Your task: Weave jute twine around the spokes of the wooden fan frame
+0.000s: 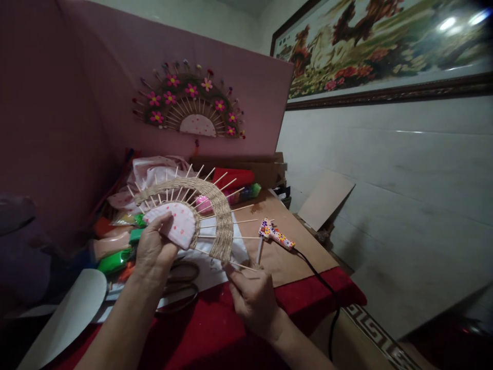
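Note:
A half-round fan [222, 216] of thin wooden sticks, with a band of twine woven through them, is held up over the table. Its inner half-disc [181, 226] is covered in white cloth with pink spots. My left hand [156, 246] grips the fan by this half-disc, thumb on the front. My right hand [252, 295] is closed at the band's lower right end, by the lowest stick; its fingertips are partly hidden. Just beyond lies a flower-patterned glue gun [275, 234] with a black cord.
A finished-looking fan with pink flowers [192, 100] is on the pink panel [258, 113] behind. Scissors [181, 282] lie under my left forearm. Coloured packets [115, 259] and cloth [162, 167] crowd the left. Brown board [308, 252] and red cloth [215, 329] cover the table.

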### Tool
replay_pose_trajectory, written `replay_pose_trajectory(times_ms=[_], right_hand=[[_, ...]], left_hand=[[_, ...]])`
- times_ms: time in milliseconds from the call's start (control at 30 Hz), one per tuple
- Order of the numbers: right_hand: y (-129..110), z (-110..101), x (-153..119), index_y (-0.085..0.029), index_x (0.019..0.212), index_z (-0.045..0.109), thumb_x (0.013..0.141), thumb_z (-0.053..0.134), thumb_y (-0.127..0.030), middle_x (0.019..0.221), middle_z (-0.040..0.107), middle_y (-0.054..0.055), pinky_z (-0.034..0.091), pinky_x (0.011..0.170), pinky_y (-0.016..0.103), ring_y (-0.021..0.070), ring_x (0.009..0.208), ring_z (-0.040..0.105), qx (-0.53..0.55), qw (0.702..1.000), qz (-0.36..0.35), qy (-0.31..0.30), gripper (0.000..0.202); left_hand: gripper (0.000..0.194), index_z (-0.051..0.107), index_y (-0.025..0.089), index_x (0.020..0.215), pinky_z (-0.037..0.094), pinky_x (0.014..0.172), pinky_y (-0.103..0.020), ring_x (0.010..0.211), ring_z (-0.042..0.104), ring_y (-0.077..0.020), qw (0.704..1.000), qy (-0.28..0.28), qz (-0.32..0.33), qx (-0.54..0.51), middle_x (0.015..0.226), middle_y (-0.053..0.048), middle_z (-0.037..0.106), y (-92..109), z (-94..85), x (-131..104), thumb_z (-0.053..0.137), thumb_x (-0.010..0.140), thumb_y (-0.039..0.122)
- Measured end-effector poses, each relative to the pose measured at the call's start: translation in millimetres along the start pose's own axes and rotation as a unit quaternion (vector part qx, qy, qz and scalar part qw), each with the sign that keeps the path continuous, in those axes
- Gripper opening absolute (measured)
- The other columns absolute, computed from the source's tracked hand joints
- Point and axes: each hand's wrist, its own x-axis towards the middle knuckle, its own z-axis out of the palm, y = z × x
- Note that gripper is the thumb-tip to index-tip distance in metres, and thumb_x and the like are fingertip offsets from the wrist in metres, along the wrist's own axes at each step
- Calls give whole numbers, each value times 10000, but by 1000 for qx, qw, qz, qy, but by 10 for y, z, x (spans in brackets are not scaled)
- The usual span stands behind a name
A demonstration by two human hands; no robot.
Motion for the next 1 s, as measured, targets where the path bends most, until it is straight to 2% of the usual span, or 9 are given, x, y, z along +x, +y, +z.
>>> replay_pose_trajectory(times_ms=[100, 167, 267, 367, 467, 600, 700, 833, 1000], right_hand=[[16, 32, 20, -144, 1011, 622, 806, 438, -128, 570, 606, 26, 332, 520, 255, 142, 527, 548, -14, 1000, -4, -3, 276], [27, 47, 40, -154, 902, 648, 805, 444, -136, 587, 615, 33, 336, 529, 249, 135, 543, 554, -14, 1000, -1, -7, 227], [48, 62, 76, -163, 760, 647, 805, 456, -142, 567, 610, 31, 329, 527, 246, 124, 533, 550, -16, 1000, -5, -17, 198], [62, 74, 113, -170, 861, 652, 807, 468, -144, 618, 642, 31, 334, 542, 253, 125, 554, 567, -23, 999, -19, -22, 194], [56, 77, 151, -178, 904, 653, 812, 472, -156, 635, 656, 25, 327, 529, 266, 125, 526, 563, -38, 999, -34, -20, 204], [39, 72, 198, -167, 922, 650, 806, 460, -142, 638, 658, 25, 335, 511, 271, 130, 506, 556, -56, 997, -56, -21, 224], [37, 75, 215, -155, 994, 637, 785, 461, -137, 603, 643, 26, 338, 494, 274, 140, 491, 546, -78, 994, -74, -23, 274], [42, 81, 204, -160, 1080, 610, 781, 457, -130, 650, 661, 42, 367, 504, 261, 139, 519, 563, -71, 995, -63, -43, 337], [58, 51, 165, -178, 1114, 597, 776, 445, -85, 814, 697, 63, 432, 585, 236, 140, 632, 613, 31, 998, -20, -41, 382]], left_hand=[[397, 593, 140, 993, 508, 815, -369, 759, 645, -155, 999, -39, -21, -31, 775, -30, 685, -1, 49, -94, 447, 676, -49], [375, 588, 132, 1013, 507, 820, -380, 781, 649, -165, 997, -58, -40, -37, 797, -49, 692, -12, 61, -104, 427, 718, -35], [242, 589, 141, 1022, 516, 808, -364, 827, 647, -177, 991, -115, -50, -49, 847, -72, 698, -42, 47, -90, 440, 832, 120], [232, 596, 149, 1027, 517, 794, -394, 874, 639, -216, 973, -199, -112, -24, 905, -94, 693, -91, 13, -108, 485, 837, 223], [304, 597, 147, 1049, 505, 803, -416, 876, 638, -237, 952, -253, -168, 39, 909, -97, 691, -160, -6, -169, 525, 762, 77], [387, 600, 122, 1066, 501, 799, -359, 859, 636, -223, 929, -322, -155, 93, 948, -109, 678, -269, -4, -256, 553, 698, 13], [361, 613, 80, 1036, 517, 702, -298, 764, 641, -201, 914, -337, -171, 149, 901, -126, 681, -341, -16, -277, 606, 677, 45], [399, 606, 88, 1042, 515, 629, -250, 695, 636, -166, 913, -345, -150, 161, 904, -123, 678, -387, -28, -260, 636, 649, 29], [423, 589, 124, 1044, 535, 587, -252, 706, 647, -177, 928, -298, -145, 167, 940, -113, 672, -370, -36, -204, 647, 637, 21]])
